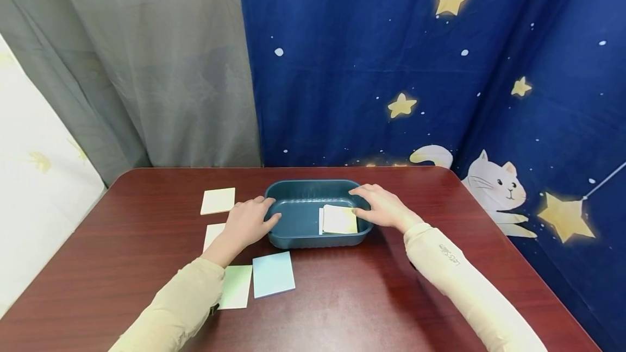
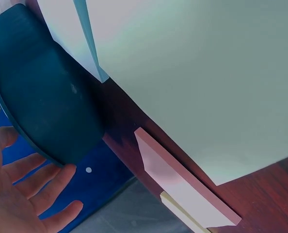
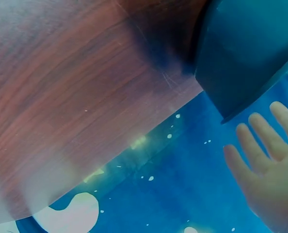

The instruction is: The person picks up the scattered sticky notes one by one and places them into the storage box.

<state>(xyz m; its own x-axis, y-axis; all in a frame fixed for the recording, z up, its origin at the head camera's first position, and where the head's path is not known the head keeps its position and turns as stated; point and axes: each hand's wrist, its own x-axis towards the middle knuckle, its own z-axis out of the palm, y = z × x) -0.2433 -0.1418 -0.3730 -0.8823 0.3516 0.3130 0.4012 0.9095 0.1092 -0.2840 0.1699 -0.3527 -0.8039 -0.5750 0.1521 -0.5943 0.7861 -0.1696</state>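
A dark teal oblong basin (image 1: 298, 211) stands on the table, with a small stack of sticky note pads (image 1: 340, 219) in its right part. At the basin's left end is my left hand (image 1: 248, 220), fingers spread; in the left wrist view the fingertips (image 2: 66, 170) lie at the rim. My right hand (image 1: 383, 206) is at the opposite end, its thumb over the rim beside the stack. From the right wrist, the fingers (image 3: 260, 138) look straight and slightly apart from the basin wall (image 3: 246, 63).
Left of the basin lie a cream pad (image 1: 218, 201), a pink-edged pad (image 2: 178, 179) partly behind my left hand, a green pad (image 1: 237, 287) and a blue pad (image 1: 273, 274). The table (image 1: 352, 297) is dark red wood. Curtains (image 1: 332, 69) hang behind its far edge.
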